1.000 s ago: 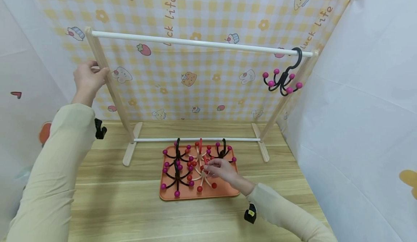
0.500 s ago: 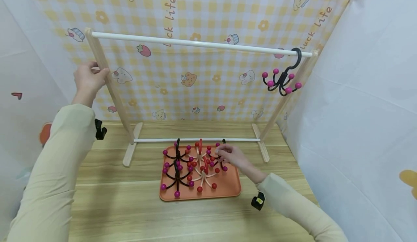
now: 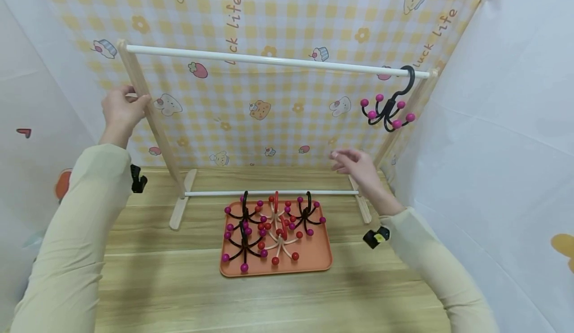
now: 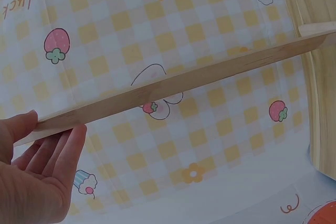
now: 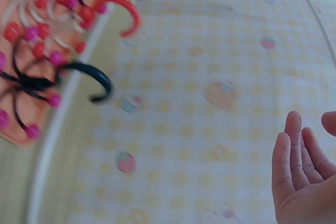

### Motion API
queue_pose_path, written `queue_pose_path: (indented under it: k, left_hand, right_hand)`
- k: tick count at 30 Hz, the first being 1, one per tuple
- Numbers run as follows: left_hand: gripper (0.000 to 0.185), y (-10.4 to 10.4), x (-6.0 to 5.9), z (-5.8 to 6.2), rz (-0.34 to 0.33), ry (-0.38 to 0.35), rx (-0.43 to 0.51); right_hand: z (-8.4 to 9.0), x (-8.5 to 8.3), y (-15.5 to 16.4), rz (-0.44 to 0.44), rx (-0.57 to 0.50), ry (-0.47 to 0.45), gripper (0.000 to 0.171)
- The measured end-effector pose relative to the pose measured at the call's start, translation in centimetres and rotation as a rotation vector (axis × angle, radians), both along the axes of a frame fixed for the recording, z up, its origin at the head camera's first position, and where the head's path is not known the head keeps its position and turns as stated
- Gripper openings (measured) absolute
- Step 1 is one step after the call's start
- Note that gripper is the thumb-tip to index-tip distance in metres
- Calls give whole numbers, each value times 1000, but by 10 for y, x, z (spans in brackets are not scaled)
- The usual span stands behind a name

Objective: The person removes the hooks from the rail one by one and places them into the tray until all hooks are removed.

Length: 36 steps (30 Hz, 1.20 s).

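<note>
My left hand [image 3: 122, 109] grips the left wooden post [image 4: 157, 90] of a garment rack, thumb on one side and fingers on the other. My right hand [image 3: 360, 171] is in the air before the rack's lower right part, fingers relaxed and holding nothing; the right wrist view shows its fingers [image 5: 295, 156] extended. A black octopus-style hook hanger [image 3: 388, 108] with magenta ball tips hangs by its hook near the right end of the white top rod [image 3: 269, 60]. Several more lie on an orange tray [image 3: 314, 258]: black ones [image 3: 244, 243] with magenta balls, pale ones [image 3: 280, 243] with red hooks and red balls.
The tray rests on a wood-grain table [image 3: 179, 283], in front of the rack's white lower rod [image 3: 269, 193]. Flat wooden feet [image 3: 179, 212] support the rack. A yellow checked cloth [image 3: 278, 118] hangs behind, and white sheets [image 3: 484, 148] enclose the sides.
My right hand has moved from over the pale hanger on the tray, past the back right black one, up and right into the air. My left hand stays on the post.
</note>
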<state>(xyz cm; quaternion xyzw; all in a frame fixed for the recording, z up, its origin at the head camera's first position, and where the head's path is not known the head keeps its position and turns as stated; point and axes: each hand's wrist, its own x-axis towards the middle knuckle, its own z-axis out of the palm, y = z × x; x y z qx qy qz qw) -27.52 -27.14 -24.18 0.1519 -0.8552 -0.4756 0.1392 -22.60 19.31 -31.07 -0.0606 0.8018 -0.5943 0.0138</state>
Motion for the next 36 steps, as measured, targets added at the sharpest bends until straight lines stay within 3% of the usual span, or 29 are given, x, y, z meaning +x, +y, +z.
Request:
queue_pose_path:
  k: [6, 14, 21, 27, 32, 36]
  left_hand:
    - [54, -1, -1, -1, -3, 1, 7]
    - [54, 0, 0, 0, -1, 2, 4]
    - [54, 0, 1, 0, 1, 3, 10]
    - [53, 0, 0, 0, 3, 6, 10]
    - [54, -1, 0, 0, -2, 4, 14]
    - [53, -1, 0, 0, 1, 6, 5]
  right_hand:
    - [32, -11, 18, -86, -78, 99, 36]
    - [76, -21, 40, -224, -308, 221, 20]
    - [106, -29, 57, -313, -470, 250, 16]
    - [120, -36, 67, -410, -565, 254, 25]
    - [120, -43, 70, -464, -529, 242, 33]
    - [117, -50, 73, -458, -477, 170, 37]
